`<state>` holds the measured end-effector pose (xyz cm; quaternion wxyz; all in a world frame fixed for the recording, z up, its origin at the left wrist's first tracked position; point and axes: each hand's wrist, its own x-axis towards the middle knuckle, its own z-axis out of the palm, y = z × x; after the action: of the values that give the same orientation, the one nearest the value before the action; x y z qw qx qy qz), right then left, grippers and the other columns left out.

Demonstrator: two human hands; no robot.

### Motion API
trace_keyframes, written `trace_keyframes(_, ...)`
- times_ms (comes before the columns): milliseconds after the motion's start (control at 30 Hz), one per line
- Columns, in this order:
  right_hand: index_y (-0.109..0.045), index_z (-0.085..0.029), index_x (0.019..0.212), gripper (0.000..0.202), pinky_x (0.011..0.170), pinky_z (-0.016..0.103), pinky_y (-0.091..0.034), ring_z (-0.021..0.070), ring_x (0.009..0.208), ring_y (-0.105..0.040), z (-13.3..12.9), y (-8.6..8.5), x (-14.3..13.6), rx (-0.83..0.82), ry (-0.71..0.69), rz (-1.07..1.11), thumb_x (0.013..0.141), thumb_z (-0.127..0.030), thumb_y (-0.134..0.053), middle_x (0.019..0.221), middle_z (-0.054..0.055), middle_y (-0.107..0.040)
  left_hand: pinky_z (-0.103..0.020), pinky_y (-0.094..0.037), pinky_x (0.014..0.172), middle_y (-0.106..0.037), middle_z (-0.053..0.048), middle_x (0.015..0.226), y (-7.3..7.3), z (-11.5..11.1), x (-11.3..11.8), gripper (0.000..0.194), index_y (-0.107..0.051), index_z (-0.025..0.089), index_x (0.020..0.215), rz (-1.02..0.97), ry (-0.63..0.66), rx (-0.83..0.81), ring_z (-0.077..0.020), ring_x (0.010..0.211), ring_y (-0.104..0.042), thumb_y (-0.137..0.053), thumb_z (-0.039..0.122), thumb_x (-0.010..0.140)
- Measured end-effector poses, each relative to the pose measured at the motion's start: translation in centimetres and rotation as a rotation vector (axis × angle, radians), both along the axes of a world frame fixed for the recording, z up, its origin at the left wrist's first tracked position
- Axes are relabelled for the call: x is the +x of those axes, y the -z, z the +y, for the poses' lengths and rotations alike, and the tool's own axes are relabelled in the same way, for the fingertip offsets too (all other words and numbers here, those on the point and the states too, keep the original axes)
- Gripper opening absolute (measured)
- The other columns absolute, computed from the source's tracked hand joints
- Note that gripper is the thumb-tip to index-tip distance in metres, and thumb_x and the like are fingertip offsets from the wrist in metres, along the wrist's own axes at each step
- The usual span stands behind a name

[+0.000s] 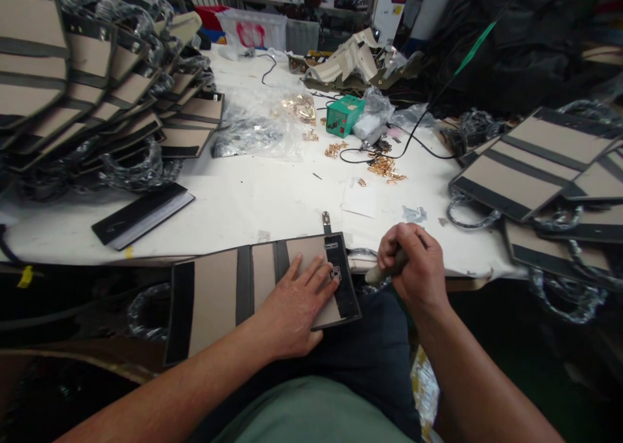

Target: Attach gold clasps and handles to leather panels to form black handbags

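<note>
A flat bag panel [217,294], beige with dark grey bands and black edging, lies across my lap and against the table's front edge. On it my left hand [294,303] rests flat, fingers spread. Close to those fingertips, a small metal plate [335,272] sits on the panel's black end strip. A short strap with a metal fitting [326,220] sticks up from the far edge. Just right of the panel, my right hand [417,264] is closed around a thick grey-brown tool handle [377,274]; the tool's working part cannot be made out.
Stacked panels with plastic-wrapped handles stand left [87,106] and right [525,157]. On the white table [253,203] are a black booklet-like item [143,216], a green electrical box [344,114] with a cable, gold-coloured metal parts [384,167] and clear plastic bags [263,131].
</note>
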<state>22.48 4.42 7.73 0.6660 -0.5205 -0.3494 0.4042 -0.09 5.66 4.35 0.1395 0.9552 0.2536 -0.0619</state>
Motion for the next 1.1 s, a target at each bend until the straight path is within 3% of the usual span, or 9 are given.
trace_keyframes(67,-0.050,-0.021,0.066,0.037,0.040,0.024,-0.036,0.0086,0.041,-0.043,1.0,0.4,-0.7,0.101,0.036,0.237,0.088,-0.044,-0.067,0.058,-0.006,-0.050,-0.058,0.002,0.124,-0.021,-0.013,0.168,0.0,0.1,0.1,0.090,-0.032,0.022,0.155,0.011,-0.008,0.002,-0.0331,0.156,-0.005,-0.067,0.052,0.077)
trace_keyframes(133,-0.044,-0.021,0.064,0.040,0.039,0.024,-0.037,0.0082,0.041,-0.042,1.8,1.3,-1.4,0.134,0.075,0.341,0.086,-0.043,-0.068,0.058,-0.007,-0.049,-0.057,0.002,0.124,-0.021,-0.013,0.168,0.0,0.2,0.1,0.091,-0.032,0.022,0.155,0.013,-0.009,-0.005,-0.0326,0.157,-0.004,-0.067,0.052,0.077)
trace_keyframes(367,-0.041,-0.021,0.063,0.040,0.040,0.024,-0.038,0.0080,0.041,-0.042,2.4,3.7,-2.4,0.139,0.153,0.374,0.086,-0.041,-0.067,0.057,-0.007,-0.047,-0.057,0.005,0.124,-0.014,-0.014,0.169,-0.2,0.7,0.1,0.093,-0.031,0.021,0.156,0.003,0.006,-0.071,-0.0322,0.157,-0.001,-0.069,0.050,0.076)
trace_keyframes(933,-0.039,-0.022,0.063,0.041,0.041,0.024,-0.037,0.0074,0.042,-0.041,2.6,3.2,-2.5,0.092,0.165,0.354,0.085,-0.044,-0.065,0.058,-0.008,-0.044,-0.061,0.004,0.123,-0.012,-0.010,0.170,-0.1,0.5,-0.1,0.087,-0.027,0.025,0.158,0.035,-0.012,-0.015,-0.0318,0.157,-0.001,-0.059,0.057,0.083)
trace_keyframes(1100,-0.039,-0.021,0.063,0.039,0.041,0.024,-0.038,0.0075,0.042,-0.041,2.6,2.8,-1.3,0.116,0.219,0.366,0.085,-0.041,-0.065,0.058,-0.007,-0.045,-0.061,0.007,0.122,-0.011,-0.010,0.170,0.1,0.5,-0.2,0.086,-0.027,0.025,0.158,0.038,-0.010,-0.017,-0.0312,0.157,0.000,-0.057,0.057,0.084)
